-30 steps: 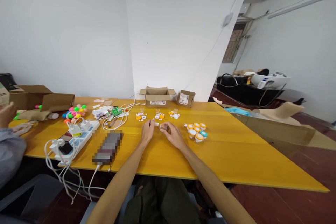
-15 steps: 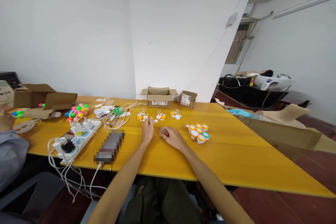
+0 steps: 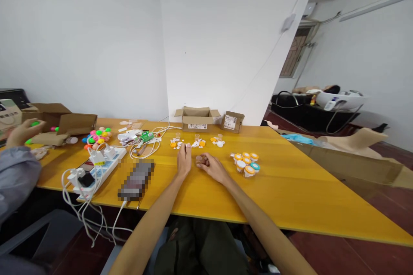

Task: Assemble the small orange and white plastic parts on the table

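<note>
My left hand (image 3: 183, 161) lies on the yellow table (image 3: 290, 189) with its fingers together, their tips pinching a small white piece I cannot make out. My right hand (image 3: 211, 165) is curled round a small clear cup (image 3: 200, 160) just right of the left hand. Beyond my fingers lie three little heaps of orange and white caps and clear cups (image 3: 196, 142). To the right of my right hand stands a cluster of small capped cups (image 3: 245, 162) with orange, white and teal lids.
Two open cardboard boxes (image 3: 197, 119) stand at the table's far edge. A white power strip (image 3: 97, 165) with chargers and cables, and a blurred-out phone (image 3: 136, 179), lie at the left. Bright balls (image 3: 97, 135) and boxes lie further left, by another person's hand (image 3: 22, 131).
My left hand has slid forward toward the small heaps and closed on a tiny piece. My right hand has drawn the clear cup in close. The person at the left raised a hand.
</note>
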Motion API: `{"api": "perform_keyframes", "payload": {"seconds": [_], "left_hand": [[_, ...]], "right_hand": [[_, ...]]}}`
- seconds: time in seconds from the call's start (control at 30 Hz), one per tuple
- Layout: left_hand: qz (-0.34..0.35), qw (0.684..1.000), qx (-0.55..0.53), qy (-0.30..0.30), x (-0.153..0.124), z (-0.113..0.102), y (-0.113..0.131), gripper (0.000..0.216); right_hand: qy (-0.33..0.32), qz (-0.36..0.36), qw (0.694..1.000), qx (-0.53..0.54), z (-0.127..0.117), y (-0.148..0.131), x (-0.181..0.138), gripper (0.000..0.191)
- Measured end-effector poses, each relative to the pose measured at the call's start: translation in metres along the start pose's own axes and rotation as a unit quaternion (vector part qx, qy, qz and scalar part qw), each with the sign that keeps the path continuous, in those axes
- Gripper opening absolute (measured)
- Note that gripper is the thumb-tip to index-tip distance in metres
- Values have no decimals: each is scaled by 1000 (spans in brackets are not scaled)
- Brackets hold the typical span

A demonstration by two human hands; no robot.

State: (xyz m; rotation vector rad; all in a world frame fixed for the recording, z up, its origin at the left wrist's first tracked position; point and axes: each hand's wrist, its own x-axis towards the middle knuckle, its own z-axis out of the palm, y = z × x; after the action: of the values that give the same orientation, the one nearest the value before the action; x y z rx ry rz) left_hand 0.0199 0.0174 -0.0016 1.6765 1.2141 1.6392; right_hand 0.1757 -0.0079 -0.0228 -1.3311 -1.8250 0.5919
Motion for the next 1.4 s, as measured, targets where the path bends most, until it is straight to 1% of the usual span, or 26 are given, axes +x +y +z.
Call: {"api": "perform_keyframes", "payload": {"seconds": [0.07, 0.17, 0.23, 0.3, 0.37, 0.53, 0.67, 0.8, 0.97, 1.2, 1.3, 1.4], "left_hand": [[7, 1000, -4, -1, 0, 0, 0, 37], [28, 1000, 1, -4, -1, -1, -1, 33], [57, 998, 15, -8, -1, -1, -2, 29], [93, 995, 36, -21, -2, -1, -3, 26], [128, 989, 60, -47, -3, -1, -3, 25], [196, 966, 121, -117, -6, -4, -1, 24], [227, 951, 149, -149, -5, -4, 1, 23], [231, 942, 174, -171, -4, -4, 2, 23], [202, 941, 188, -198, -3, -4, 1, 22], [161, 934, 210, -242, -4, -3, 3, 26], [159, 927, 219, -259, -4, -4, 3, 25], [170, 925, 217, -261, -4, -4, 0, 26]], "right_hand": [[-15, -11, 998, 55, 2, 3, 1, 32], [-48, -39, 987, 147, 6, 7, 2, 37], [-69, -48, 979, 187, 7, 7, 2, 39], [-70, -50, 974, 208, 6, 6, 2, 40], [-44, -50, 972, 223, 5, 3, 2, 41], [64, -64, 960, 264, -3, -9, 1, 37], [96, -51, 954, 279, -8, -13, 0, 39], [112, -45, 956, 268, -8, -8, 2, 40], [125, -43, 967, 219, -9, -2, 2, 39], [102, -48, 977, 182, -8, 1, 1, 35], [94, -42, 979, 178, -5, 5, 2, 31], [92, -33, 979, 180, -4, 7, 3, 27]]}}
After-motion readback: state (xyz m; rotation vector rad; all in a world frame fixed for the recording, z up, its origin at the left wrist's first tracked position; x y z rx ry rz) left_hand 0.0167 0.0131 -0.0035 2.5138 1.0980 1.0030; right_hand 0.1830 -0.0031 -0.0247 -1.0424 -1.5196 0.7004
